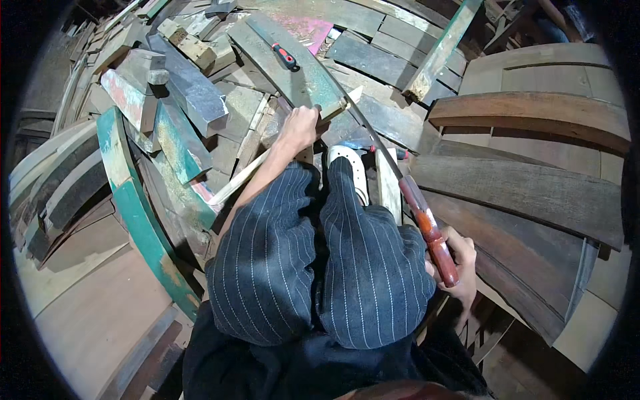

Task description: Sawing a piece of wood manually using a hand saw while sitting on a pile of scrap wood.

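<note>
A person sits with bent knees in dark striped pants [267, 253], with lots of old wood all around. The right hand [460, 257] is low on the right, just beside the right knee. Its fingers are wrapped around the red handle of a long tool [423, 220]. The tool slants up and away from that hand, and its thin dark blade goes past the front of a short piece of wood [333, 110].

The left hand [300, 130] is out in front, past the knees. Its fingers are curled and clamped on the near end of that short piece — the tips are hidden, so I cannot tell just how they sit. The far end of the piece is right by the blade.

Past the left hand is a wide green board [300, 83], and a small tool with a red and black grip [285, 57] lies on it. A white shoe [350, 167] shows between the knees and the short piece. On the left is a long bent green board [143, 213]. On the right is a brown curved beam [533, 117] — a wide gray plank [520, 193] lies nearer than it.
</note>
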`<state>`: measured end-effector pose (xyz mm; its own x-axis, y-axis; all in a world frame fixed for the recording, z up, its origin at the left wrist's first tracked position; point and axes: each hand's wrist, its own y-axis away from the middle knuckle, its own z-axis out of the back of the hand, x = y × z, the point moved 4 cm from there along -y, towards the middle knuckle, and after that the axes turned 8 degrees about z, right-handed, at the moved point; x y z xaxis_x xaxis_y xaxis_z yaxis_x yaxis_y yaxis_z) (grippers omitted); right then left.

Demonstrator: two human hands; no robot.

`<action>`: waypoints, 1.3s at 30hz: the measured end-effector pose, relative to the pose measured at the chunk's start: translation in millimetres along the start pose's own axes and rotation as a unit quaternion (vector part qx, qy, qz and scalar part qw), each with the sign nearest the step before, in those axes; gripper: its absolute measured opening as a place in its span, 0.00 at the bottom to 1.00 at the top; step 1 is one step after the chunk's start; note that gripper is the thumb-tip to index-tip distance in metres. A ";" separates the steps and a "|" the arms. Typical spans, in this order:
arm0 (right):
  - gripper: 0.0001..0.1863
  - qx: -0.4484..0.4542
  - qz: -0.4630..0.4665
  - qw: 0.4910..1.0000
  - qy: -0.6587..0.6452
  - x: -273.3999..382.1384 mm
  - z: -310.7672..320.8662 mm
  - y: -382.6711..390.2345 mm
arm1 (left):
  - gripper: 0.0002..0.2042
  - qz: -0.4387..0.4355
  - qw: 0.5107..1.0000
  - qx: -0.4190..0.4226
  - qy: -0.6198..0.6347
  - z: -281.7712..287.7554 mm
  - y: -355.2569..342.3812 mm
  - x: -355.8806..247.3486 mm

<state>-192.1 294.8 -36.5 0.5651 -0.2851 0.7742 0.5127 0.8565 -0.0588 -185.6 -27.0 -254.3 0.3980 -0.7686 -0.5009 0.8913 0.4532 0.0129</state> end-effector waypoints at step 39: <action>0.09 -0.176 -0.009 0.981 0.078 -51.0 -35.6 11.9 | 0.10 0.014 0.997 -0.018 -0.079 9.0 21.8 2.5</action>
<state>-191.8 304.2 -99.1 0.6320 -0.3850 0.6726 0.6993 0.6572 -0.2810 -163.2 -23.1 -247.4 0.4544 -0.8158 -0.3578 0.8722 0.4892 -0.0077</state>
